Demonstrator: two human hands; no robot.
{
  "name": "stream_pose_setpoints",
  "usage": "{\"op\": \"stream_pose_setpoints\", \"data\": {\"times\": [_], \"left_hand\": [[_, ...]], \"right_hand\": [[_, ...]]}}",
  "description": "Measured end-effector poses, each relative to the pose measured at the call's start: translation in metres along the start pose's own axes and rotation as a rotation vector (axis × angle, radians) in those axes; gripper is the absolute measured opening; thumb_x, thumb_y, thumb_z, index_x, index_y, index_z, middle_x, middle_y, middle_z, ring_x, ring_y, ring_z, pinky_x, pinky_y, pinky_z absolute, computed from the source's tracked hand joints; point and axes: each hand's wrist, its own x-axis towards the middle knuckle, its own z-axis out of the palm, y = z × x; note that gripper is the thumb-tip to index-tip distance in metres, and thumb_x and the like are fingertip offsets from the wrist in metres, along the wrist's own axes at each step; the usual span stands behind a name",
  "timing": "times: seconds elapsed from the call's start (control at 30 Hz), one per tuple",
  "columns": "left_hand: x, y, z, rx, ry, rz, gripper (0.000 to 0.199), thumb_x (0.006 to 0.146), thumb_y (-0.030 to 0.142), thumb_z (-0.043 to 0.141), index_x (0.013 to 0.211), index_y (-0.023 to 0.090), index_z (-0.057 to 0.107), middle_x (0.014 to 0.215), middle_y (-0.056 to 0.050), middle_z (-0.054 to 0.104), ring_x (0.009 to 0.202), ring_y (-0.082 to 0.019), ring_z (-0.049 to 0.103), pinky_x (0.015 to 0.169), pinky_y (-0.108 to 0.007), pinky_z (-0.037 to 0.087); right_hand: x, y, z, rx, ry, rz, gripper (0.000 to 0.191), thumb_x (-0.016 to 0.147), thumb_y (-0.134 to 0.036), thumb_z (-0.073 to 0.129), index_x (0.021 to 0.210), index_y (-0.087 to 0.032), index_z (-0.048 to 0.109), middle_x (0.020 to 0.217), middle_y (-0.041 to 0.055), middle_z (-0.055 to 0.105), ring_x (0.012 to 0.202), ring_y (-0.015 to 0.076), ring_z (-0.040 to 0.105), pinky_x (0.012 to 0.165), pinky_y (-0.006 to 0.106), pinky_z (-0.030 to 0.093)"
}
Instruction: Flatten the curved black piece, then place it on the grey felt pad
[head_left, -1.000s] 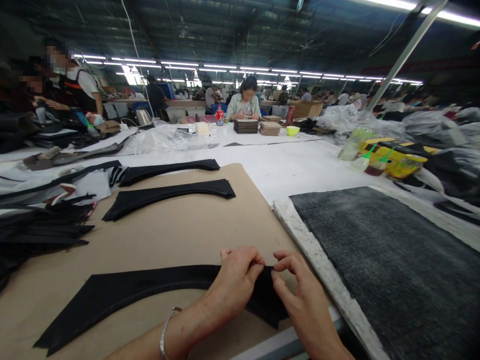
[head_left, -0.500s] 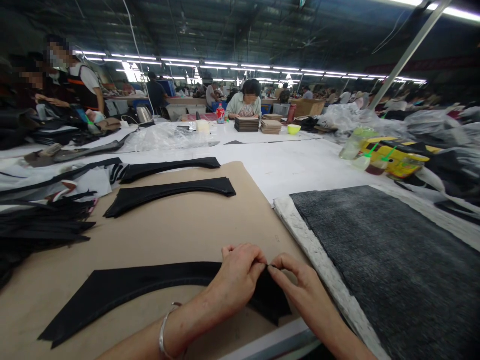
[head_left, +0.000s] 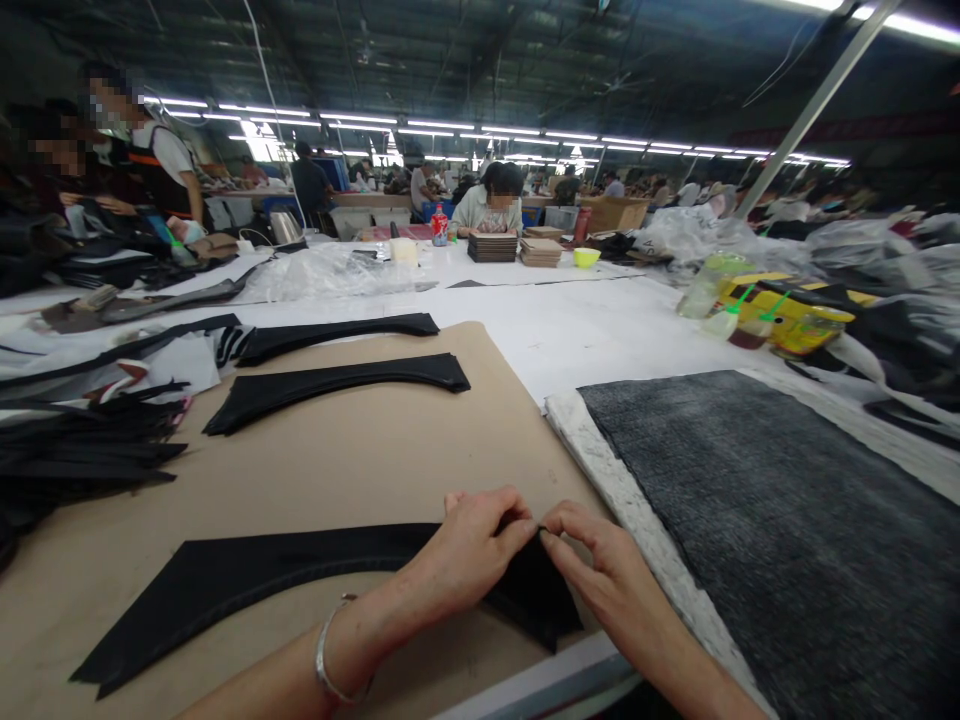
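1. Black curved strip [head_left: 247,585] lies flat along the bottom of the frame on a tan cardboard sheet [head_left: 375,460], its long arc running left so the whole shape stays smooth under the fingers.
2. Both hands meet at its right end, bottom centre: the left hand [head_left: 469,550] and the right hand [head_left: 592,560] each pinch the strip's upper edge, fingertips nearly touching, likely to work that edge precisely.
3. Two more black curved pieces [head_left: 337,385] rest apart at centre left, laid singly rather than stacked.
4. A heap of black strips [head_left: 90,450] sits at the left edge, close to reach.
5. A dark grey mat [head_left: 765,500] fills the lower right of the worktop [head_left: 600,330].
6. Hidden: the strip's end beneath the palms, and what the fingertips actually grip. Whether anything small sits between them, I cannot tell. Far workers are too blurred to read.
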Motion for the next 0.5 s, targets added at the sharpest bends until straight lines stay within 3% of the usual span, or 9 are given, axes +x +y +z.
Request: {"op": "stream_pose_setpoints", "data": {"times": [0.2, 0.37, 0.43, 0.5], "left_hand": [[0.004, 0.000, 0.001, 0.110, -0.005, 0.051, 0.018, 0.091, 0.023, 0.048, 0.074, 0.019, 0.053, 0.072, 0.005, 0.060, 0.074, -0.014, 0.052, 0.081, -0.033, 0.030], [0.000, -0.004, 0.006, 0.231, 0.033, 0.219, 0.016, 0.093, 0.019, 0.040, 0.080, 0.018, 0.049, 0.080, 0.002, 0.060, 0.078, -0.014, 0.053, 0.090, -0.037, 0.031], [-0.001, -0.003, 0.007, 0.291, 0.038, 0.253, 0.013, 0.092, 0.019, 0.041, 0.083, 0.018, 0.050, 0.084, 0.000, 0.062, 0.082, -0.016, 0.055, 0.091, -0.039, 0.032], [0.001, -0.001, 0.004, 0.317, -0.035, 0.240, 0.014, 0.091, 0.020, 0.043, 0.080, 0.018, 0.052, 0.084, 0.000, 0.064, 0.084, -0.016, 0.058, 0.092, -0.040, 0.033]], "right_hand": [[0.000, -0.003, -0.002, -0.006, -0.008, 0.009, 0.028, 0.092, -0.036, 0.042, 0.073, -0.019, 0.055, 0.075, 0.0004, 0.055, 0.075, 0.0177, 0.053, 0.067, 0.028, 0.036], [-0.002, -0.010, -0.003, 0.028, -0.028, 0.030, 0.033, 0.093, -0.042, 0.039, 0.073, -0.020, 0.053, 0.073, 0.0006, 0.053, 0.072, 0.0183, 0.053, 0.065, 0.028, 0.041], [-0.006, 0.001, -0.003, 0.025, -0.030, 0.019, 0.032, 0.092, -0.044, 0.041, 0.073, -0.021, 0.055, 0.073, 0.0013, 0.055, 0.073, 0.0194, 0.055, 0.065, 0.027, 0.044], [-0.008, 0.026, -0.003, -0.012, -0.017, -0.003, 0.028, 0.089, -0.044, 0.048, 0.078, -0.023, 0.061, 0.075, 0.0028, 0.059, 0.076, 0.0215, 0.058, 0.067, 0.027, 0.048]]}}
